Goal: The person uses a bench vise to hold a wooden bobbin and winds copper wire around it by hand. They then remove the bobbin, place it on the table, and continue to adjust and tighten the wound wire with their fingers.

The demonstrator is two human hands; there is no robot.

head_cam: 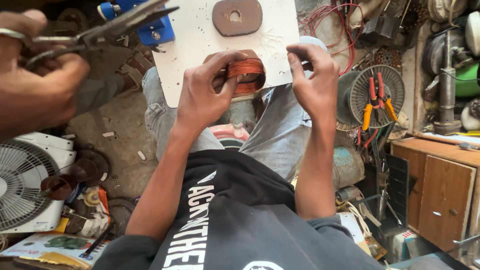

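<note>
My left hand (207,87) grips a coil of copper wire (246,74) wound on a brown former, held over the near edge of a white board (190,45) on my lap. My right hand (315,75) is beside the coil on its right, fingers pinched together near the coil's end; what they pinch is too small to see. A second brown oval former (237,16) with a centre hole lies farther up the board.
Another person's hand (35,85) at the upper left holds metal pliers (100,30). A blue tool (145,22) sits behind the board. A white fan (27,182) is at left, a fan guard with red and yellow pliers (375,95) at right, a wooden cabinet (440,185) beyond.
</note>
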